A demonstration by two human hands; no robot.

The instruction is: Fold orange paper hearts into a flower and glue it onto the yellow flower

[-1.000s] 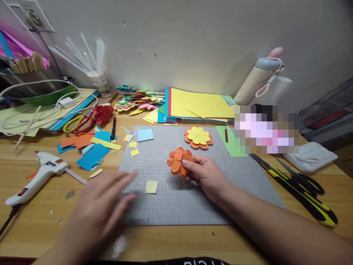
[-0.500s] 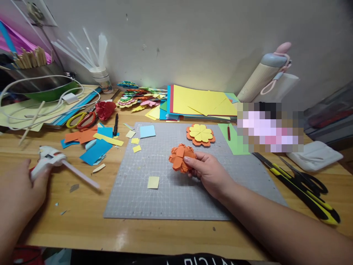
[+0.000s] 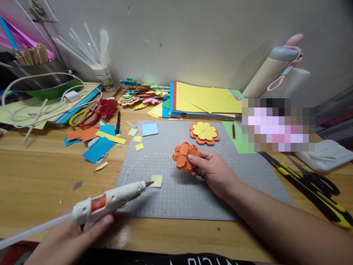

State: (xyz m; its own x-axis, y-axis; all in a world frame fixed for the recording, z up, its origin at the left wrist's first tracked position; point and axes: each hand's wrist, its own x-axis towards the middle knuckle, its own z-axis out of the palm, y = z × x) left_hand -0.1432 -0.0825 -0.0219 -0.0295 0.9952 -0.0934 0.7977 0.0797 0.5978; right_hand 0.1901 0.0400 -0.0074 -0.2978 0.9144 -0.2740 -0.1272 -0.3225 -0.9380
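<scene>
My left hand [image 3: 74, 235] is wrapped round a white hot glue gun [image 3: 121, 197], a clear glue stick trailing from its back end. The gun's dark nozzle points right, over the cutting mat [image 3: 143, 206] near a small pale yellow paper square [image 3: 157, 181]. Between the thumb and fingers of my right hand [image 3: 213, 167] is an orange folded paper flower [image 3: 184, 157], raised above the mat. Behind it lies a yellow and orange paper flower [image 3: 204, 132]. A light blue paper square [image 3: 149, 129] rests at the mat's far left.
Paper scraps [image 3: 100, 149], red-handled scissors [image 3: 89, 117] and a steel bowl of sticks [image 3: 41, 79] are at left. Stacked coloured paper [image 3: 206, 97] stands against the wall. At right lie a yellow-black utility knife [image 3: 311, 195] and black scissors [image 3: 320, 180].
My left hand has brought the glue gun rightward and nearer, turning its nozzle toward the mat. The right hand keeps the orange flower in nearly the same place. The view has shifted slightly.
</scene>
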